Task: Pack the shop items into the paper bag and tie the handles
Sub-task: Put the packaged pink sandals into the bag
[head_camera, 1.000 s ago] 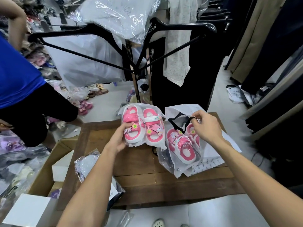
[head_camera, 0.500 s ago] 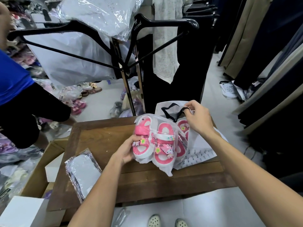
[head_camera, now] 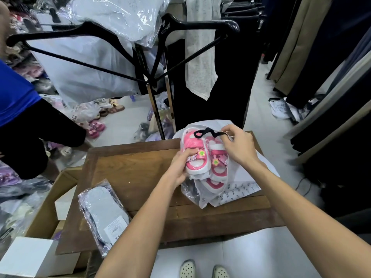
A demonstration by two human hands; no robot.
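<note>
A white paper bag (head_camera: 247, 175) with black cord handles (head_camera: 206, 133) lies on the wooden table (head_camera: 136, 173) at its far right. My right hand (head_camera: 239, 145) pinches the bag's upper edge and a handle, holding the mouth apart. My left hand (head_camera: 181, 165) grips a pair of pink sandals in clear plastic (head_camera: 197, 157) and holds it at the bag's mouth, over another pink sandal pair (head_camera: 212, 183) that lies lower in its own plastic. A flat grey item in a plastic sleeve (head_camera: 104, 215) lies at the table's near left corner.
A black hanger rack (head_camera: 152, 63) with plastic-wrapped clothes stands just behind the table. A person in a blue top (head_camera: 16, 97) crouches at the left. Cardboard boxes (head_camera: 46, 213) and a white box (head_camera: 28, 257) sit left of the table. Dark garments hang on the right.
My left hand has carried the wrapped pink sandals rightwards from the table's middle to the bag's mouth, on top of the other pair. My right hand stays on the bag's edge.
</note>
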